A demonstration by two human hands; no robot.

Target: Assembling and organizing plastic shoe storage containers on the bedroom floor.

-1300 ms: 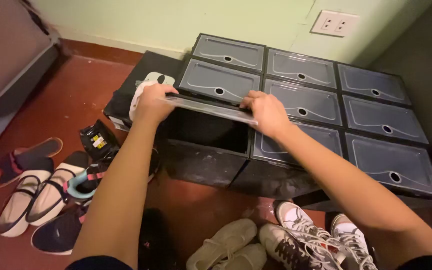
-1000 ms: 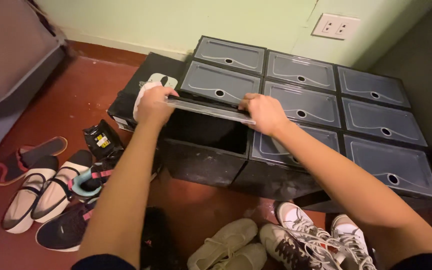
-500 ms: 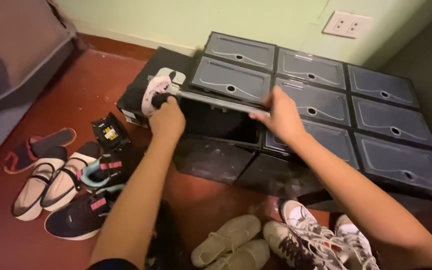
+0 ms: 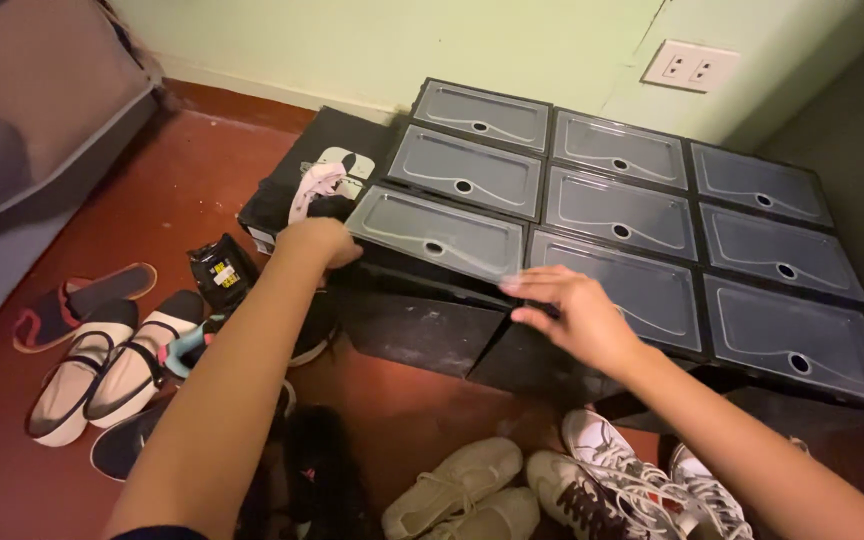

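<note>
Left hand grips the clear door at its left corner, right hand spread flat on its right edge; the fingers there may get pinched, apparently

White sneakers cut off at bottom edge, left hand fingertips hidden behind box door

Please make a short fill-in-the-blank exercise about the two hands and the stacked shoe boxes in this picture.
1. The left hand grips the ____ end of the translucent grey flap door.
2. The right hand rests at the door's ____ end.
3. The black stackable shoe boxes form a grid of ____ columns.
4. The white lace-up sneakers lie on the ____ floor.

Missing words: left; right; three; red
</note>
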